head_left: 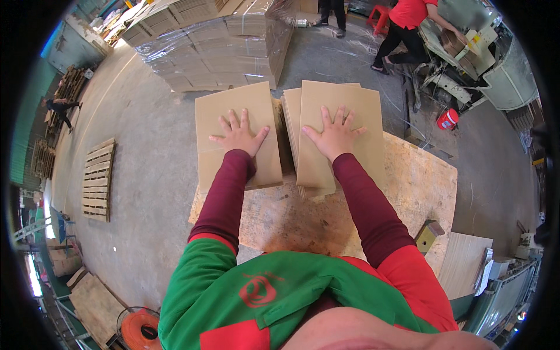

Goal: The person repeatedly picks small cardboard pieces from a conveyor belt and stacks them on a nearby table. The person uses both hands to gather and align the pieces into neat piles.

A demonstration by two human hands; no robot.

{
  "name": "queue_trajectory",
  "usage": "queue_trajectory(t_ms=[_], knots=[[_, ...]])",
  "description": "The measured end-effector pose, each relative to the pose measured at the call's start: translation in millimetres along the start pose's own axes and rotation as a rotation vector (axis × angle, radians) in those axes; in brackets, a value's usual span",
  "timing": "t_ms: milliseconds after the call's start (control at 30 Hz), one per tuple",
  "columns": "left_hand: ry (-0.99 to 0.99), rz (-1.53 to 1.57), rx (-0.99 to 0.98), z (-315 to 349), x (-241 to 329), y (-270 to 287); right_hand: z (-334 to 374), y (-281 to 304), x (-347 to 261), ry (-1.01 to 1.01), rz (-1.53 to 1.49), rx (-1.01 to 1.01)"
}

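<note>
Two stacks of flat brown cardboard sheets lie side by side on a worn wooden tabletop [274, 224]. On the left cardboard stack [219, 166], my left hand [240, 133] rests flat with its fingers spread. My right hand [335, 133] presses palm-down on the right cardboard stack [361, 154], fingers also spread. A narrow dark gap parts the two stacks. The sheets of the right stack are uneven, several edges showing at its left side and lower corner. Neither hand grips anything.
A large plastic-wrapped cardboard pile [216, 52] stands beyond the table. Wooden pallets [99, 179] lie on the floor at left. At upper right, a person in a red shirt [408, 14] works at a machine [461, 64], near a red bucket [448, 119]. An orange fan [140, 329] is lower left.
</note>
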State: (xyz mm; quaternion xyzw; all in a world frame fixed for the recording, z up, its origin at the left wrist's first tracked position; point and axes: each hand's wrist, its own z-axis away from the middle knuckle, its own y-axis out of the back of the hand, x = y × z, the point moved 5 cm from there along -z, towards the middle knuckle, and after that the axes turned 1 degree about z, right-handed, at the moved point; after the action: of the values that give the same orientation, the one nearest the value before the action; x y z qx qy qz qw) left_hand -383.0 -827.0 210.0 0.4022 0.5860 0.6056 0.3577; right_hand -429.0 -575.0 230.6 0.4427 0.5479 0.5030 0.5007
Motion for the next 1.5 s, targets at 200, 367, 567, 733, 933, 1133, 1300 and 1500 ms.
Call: queue_trajectory(t_ms=[200,367,567,733,933,1133,1300,1500], knots=[[0.011,0.003,0.008,3.4,3.0,3.5,-0.1,-0.9,-4.4,0.007,-0.020,0.004],[0.017,-0.028,0.015,5.5,3.6,9.6,0.8,6.8,-5.5,0.023,-0.027,-0.008],[0.011,-0.012,0.002,7.8,5.3,10.3,0.8,20.0,-15.2,0.091,0.053,-0.078],[0.022,-0.017,-0.006,6.3,4.8,10.4,5.1,29.3,-16.8,0.159,0.032,-0.096],[0.010,0.013,0.022,11.4,0.9,12.8,-2.7,41.5,-42.8,0.036,0.011,-0.189],[0.018,-0.011,0.007,11.8,2.9,11.2,8.2,31.6,-65.0,-0.055,0.069,-0.202],[0.035,-0.024,-0.018,5.4,3.4,9.0,14.4,37.2,-50.0,-0.048,0.009,-0.126],[0.023,-0.018,-0.028,4.2,3.6,8.1,20.8,48.8,-53.0,-0.021,0.004,-0.136]])
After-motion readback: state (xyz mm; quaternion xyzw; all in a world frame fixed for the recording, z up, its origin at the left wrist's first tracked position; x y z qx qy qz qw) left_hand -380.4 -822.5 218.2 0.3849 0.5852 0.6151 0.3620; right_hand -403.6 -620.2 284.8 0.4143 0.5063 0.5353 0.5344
